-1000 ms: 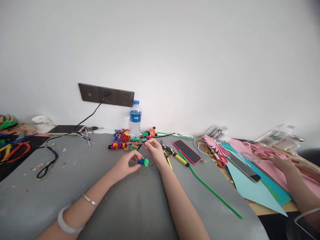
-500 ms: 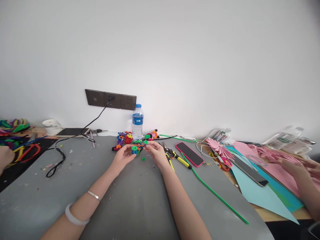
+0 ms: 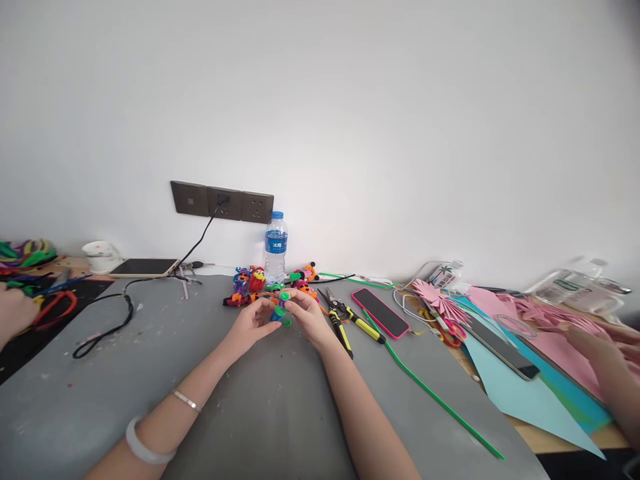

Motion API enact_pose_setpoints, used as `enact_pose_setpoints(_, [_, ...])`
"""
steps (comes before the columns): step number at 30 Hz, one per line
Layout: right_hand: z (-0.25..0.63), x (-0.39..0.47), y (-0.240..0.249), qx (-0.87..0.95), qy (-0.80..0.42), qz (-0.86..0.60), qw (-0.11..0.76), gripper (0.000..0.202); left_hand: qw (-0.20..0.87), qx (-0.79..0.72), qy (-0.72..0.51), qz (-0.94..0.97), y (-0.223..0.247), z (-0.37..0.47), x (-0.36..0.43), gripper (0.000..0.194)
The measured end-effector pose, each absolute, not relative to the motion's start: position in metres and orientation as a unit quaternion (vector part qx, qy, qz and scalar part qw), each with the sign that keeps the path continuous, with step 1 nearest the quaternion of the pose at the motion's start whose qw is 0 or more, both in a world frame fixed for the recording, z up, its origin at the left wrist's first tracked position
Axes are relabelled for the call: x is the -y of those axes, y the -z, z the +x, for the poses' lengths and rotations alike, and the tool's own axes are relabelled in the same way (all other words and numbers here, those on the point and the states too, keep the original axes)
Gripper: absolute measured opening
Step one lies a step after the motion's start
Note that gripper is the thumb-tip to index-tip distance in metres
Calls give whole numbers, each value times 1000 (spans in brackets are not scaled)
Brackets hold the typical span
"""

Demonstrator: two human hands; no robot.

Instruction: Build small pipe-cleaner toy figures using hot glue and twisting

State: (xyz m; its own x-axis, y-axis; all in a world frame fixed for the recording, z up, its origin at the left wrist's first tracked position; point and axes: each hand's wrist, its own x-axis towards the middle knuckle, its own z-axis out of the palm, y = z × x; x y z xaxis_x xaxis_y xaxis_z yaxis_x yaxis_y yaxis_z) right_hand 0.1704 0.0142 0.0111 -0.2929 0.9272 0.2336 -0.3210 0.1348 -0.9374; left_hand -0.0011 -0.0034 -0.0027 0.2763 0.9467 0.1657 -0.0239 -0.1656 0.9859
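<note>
My left hand (image 3: 253,328) and my right hand (image 3: 306,316) meet over the grey table mat (image 3: 250,413). The left fingers are closed on a small blue and green piece (image 3: 278,315). My right fingertips pinch a green and purple piece (image 3: 283,300) right above it, the two close together or touching. A green disc (image 3: 287,323) lies on the mat just beneath. Behind my hands are small colourful figures (image 3: 257,279) and a water bottle (image 3: 276,248). To the right of my right hand lie yellow and black pliers (image 3: 342,319).
A pink-cased phone (image 3: 381,313) and a long green stem (image 3: 440,400) lie to the right. Beyond are pink folded paper (image 3: 440,301), blue sheets and another person's hand (image 3: 590,347). On the left are a black cable (image 3: 131,320), a white cup (image 3: 101,257) and another hand (image 3: 17,312).
The two small pieces, held apart before, have come together one above the other. My right hand moved slightly left and my left hand slightly right. The person's hand at far left shifted.
</note>
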Motion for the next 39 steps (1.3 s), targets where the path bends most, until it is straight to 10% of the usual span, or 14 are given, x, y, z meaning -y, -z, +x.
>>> enact_pose_setpoints(39, [180,-11,-17,539,-669,-228,458,25,608,-377,-469,517,-13,0,11,35])
